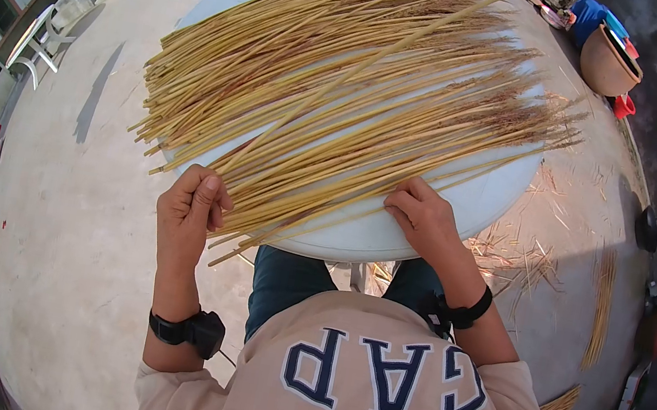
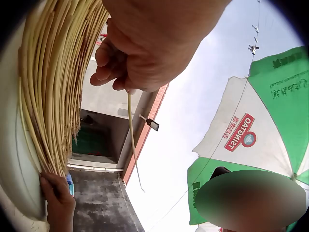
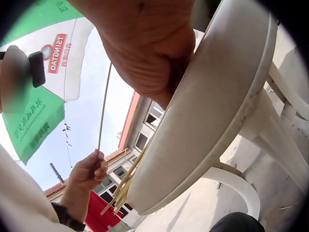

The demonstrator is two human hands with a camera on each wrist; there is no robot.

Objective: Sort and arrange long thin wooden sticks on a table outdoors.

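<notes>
A long pale sorghum stalk [image 3: 105, 104] is pinched near its thick end by my left hand [image 1: 191, 204]. It slants up and away above the others, toward the far right of the head view. Many yellow sorghum stalks [image 1: 265, 64] with brown feathery tips lie across the round white table [image 1: 469, 194], cut ends to the left. My right hand [image 1: 426, 221] is at the near table edge, thumb and curled fingers on a thin outermost stalk [image 1: 329, 224]. In the left wrist view, the right fingertips sit at the edge of the spread.
Broken stalk bits [image 1: 531, 265] litter the concrete at the right, with a stalk bundle [image 1: 601, 307] farther out. A large brown pot [image 1: 608, 65] stands at the back right. A white chair [image 1: 41, 44] is at the left. A green-and-white umbrella [image 2: 236, 130] rises behind the person.
</notes>
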